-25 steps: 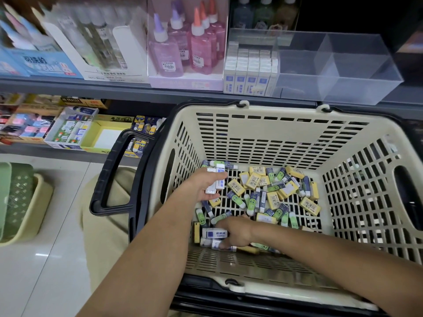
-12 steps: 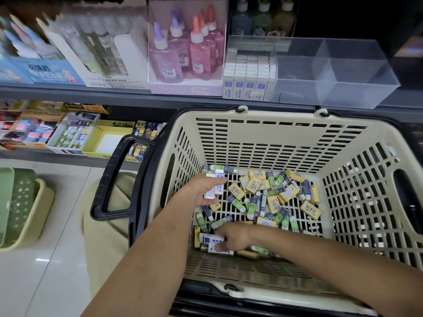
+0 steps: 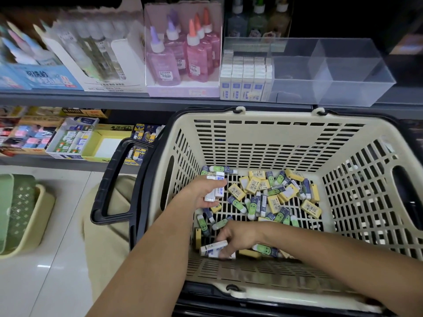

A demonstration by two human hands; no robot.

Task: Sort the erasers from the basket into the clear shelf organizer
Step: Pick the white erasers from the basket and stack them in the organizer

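Both my hands are down in the cream basket [image 3: 270, 143], where the loose erasers [image 3: 272, 197], yellow, green-faced and white, lie scattered over its slotted floor. My left hand [image 3: 201, 195] grips a bunch of white erasers [image 3: 216, 191] near the far left corner, while my right hand [image 3: 239, 237] curls its fingers round a single white eraser [image 3: 214, 247] by the near wall. Just beyond the basket, on the shelf [image 3: 114, 97], the clear shelf organizer [image 3: 332, 72] holds upright rows of erasers [image 3: 246, 81] in its left compartment
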